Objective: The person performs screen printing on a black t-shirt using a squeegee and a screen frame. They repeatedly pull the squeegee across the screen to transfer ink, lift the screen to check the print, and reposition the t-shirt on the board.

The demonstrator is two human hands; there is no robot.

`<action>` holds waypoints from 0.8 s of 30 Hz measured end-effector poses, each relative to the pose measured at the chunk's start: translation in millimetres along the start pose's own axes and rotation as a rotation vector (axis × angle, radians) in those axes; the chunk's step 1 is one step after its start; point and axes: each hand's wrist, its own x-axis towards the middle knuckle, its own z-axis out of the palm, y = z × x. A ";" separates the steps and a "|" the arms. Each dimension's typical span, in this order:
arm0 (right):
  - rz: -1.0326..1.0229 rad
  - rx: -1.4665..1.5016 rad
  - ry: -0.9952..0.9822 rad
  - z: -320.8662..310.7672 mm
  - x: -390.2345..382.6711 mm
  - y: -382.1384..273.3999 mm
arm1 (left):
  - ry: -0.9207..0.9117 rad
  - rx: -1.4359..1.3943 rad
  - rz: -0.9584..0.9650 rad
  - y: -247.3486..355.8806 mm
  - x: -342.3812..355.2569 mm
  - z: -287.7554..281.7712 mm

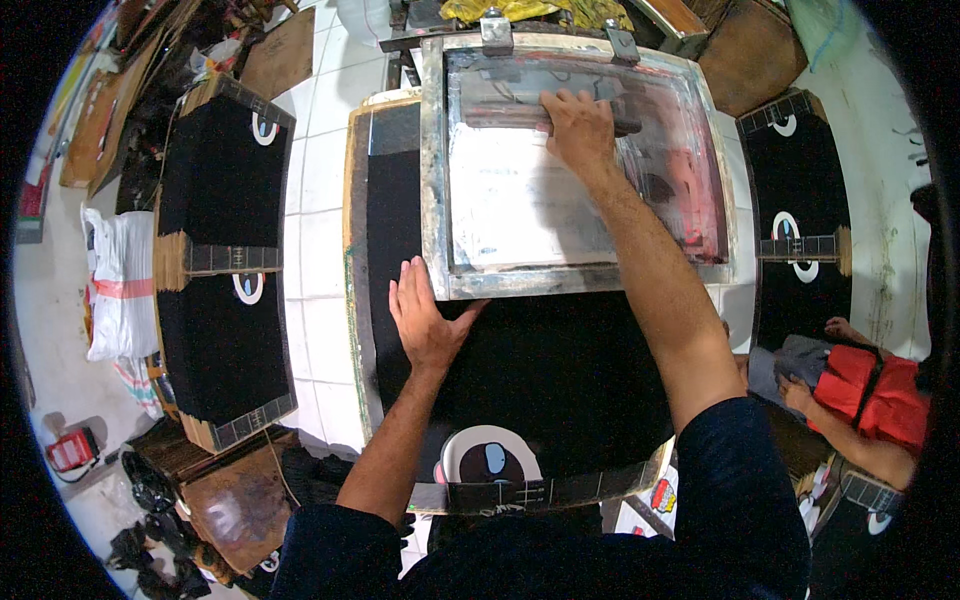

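Note:
A silk-screen frame (pixel 431 190) with worn, paint-stained sides lies over the far part of a black cloth (pixel 560 375) spread on a board. My right hand (pixel 580 130) grips the squeegee (pixel 500 117) near the frame's far side, fingers curled over its bar. Pale and reddish ink smears mark the mesh (pixel 500 200) below it. My left hand (pixel 428 315) lies with fingers extended and thumb apart on the cloth, against the frame's near left corner. Close to my body, a white, black and blue eye-shaped print (pixel 493 458) shows on the cloth.
Metal hinge clamps (pixel 496 32) hold the frame's far edge. Stacked boards with black cloth (pixel 225 180) stand at the left, and more cloth-covered boards (pixel 800 190) at the right. Another person in red (pixel 870 395) sits at the lower right. White bundles (pixel 122 285) lie far left.

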 end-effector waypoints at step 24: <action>0.049 0.074 -0.054 -25.4 -57.4 -18.0 | 0.028 0.051 0.053 -3.4 -1.2 9.0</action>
